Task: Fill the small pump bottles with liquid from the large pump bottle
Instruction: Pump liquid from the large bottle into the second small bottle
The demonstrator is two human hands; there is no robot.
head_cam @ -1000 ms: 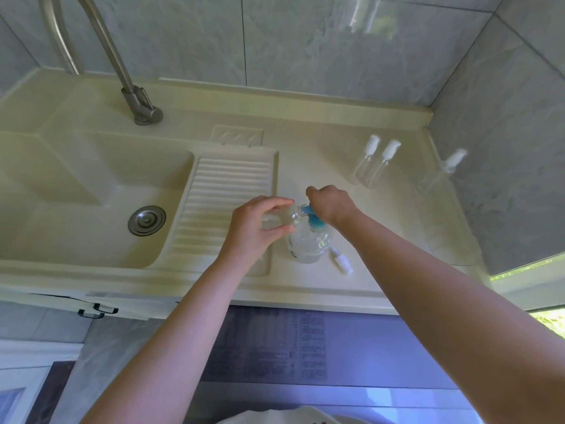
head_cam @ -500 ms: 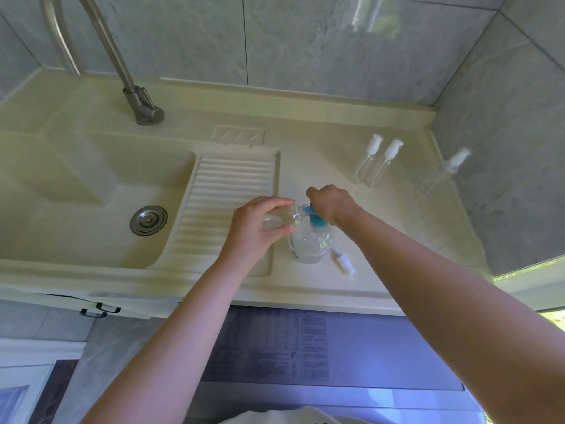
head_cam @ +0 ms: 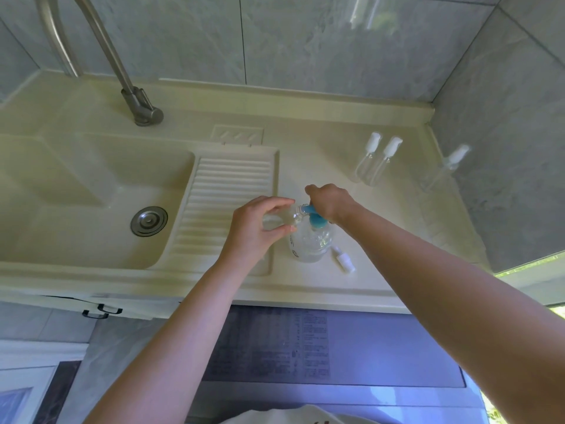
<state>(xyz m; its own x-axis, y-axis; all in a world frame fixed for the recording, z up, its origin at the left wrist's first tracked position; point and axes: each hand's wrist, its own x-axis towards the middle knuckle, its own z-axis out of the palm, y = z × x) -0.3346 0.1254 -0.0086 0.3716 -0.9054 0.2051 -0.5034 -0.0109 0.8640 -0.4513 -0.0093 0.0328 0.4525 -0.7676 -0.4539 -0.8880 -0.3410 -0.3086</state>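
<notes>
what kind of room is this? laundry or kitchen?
Most likely a laundry or utility nook: a moulded sink with a built-in ribbed washboard, a tall metal tap and grey tiled walls meeting in a corner.

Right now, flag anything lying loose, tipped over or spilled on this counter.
One thing: a small white pump cap lies on its side on the counter, just right of the large pump bottle, off its bottle. That fits the open small bottle held in the left hand. No spill shows.
</notes>
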